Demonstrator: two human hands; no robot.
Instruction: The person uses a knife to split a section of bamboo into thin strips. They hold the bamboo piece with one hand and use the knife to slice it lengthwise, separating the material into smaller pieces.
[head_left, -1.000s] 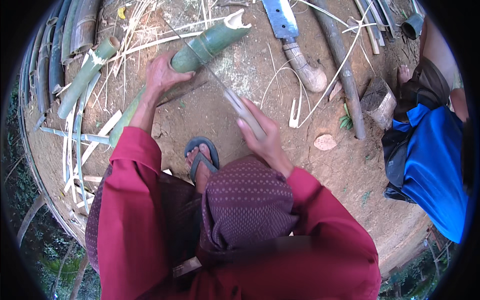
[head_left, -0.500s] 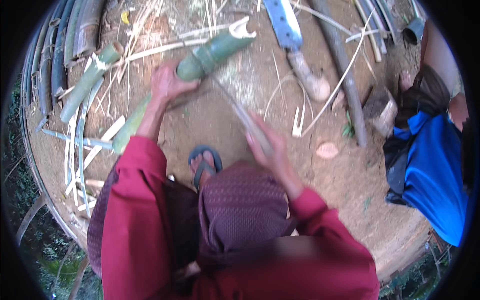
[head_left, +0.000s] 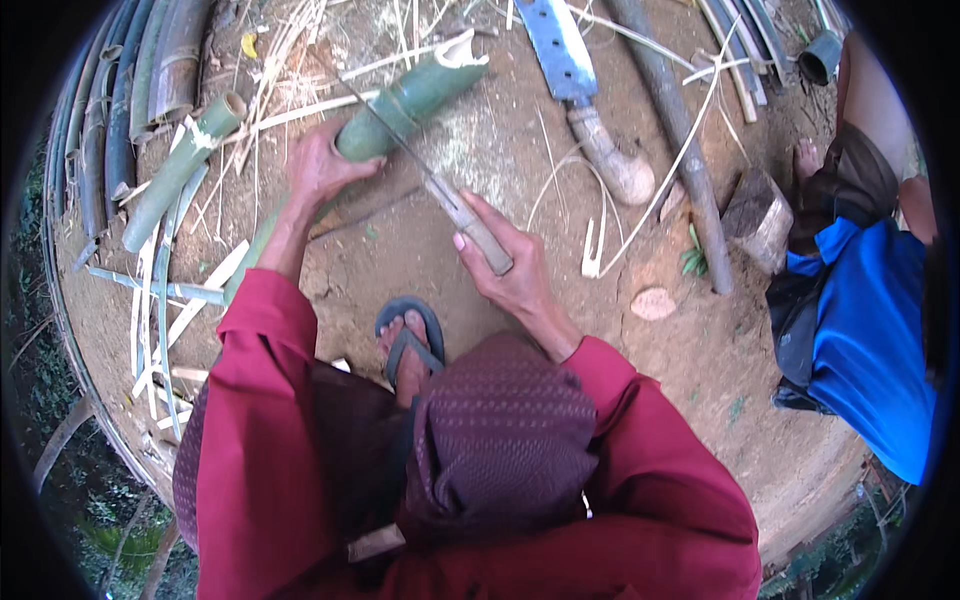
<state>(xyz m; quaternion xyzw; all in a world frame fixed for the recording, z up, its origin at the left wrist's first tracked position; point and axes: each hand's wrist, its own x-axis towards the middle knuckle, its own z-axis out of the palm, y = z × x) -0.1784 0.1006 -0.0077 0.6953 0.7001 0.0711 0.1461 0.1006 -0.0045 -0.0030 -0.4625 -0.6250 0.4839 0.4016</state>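
Note:
My left hand [head_left: 322, 168] is wrapped round a green bamboo pole [head_left: 425, 95], which slants from my left leg up to a notched far end. My right hand [head_left: 510, 262] grips the wooden handle of a long thin blade [head_left: 385, 125]. That blade lies across the bamboo just beyond my left hand. Because I see it edge-on, I cannot tell whether it is a saw or a knife. To the right lies a broad metal blade [head_left: 560, 50] with holes and a curved wooden handle [head_left: 612, 160].
Several bamboo poles [head_left: 182, 65] lie at the far left, near a shorter cut piece [head_left: 185, 172]. Pale strips [head_left: 285, 75] litter the dirt. A wooden pole [head_left: 680, 130] and wood block [head_left: 760, 218] lie right, beside a person in blue cloth [head_left: 865, 320].
My right hand has moved up and to the left, sliding the blade farther across the bamboo. My left hand and the bamboo have shifted slightly left.

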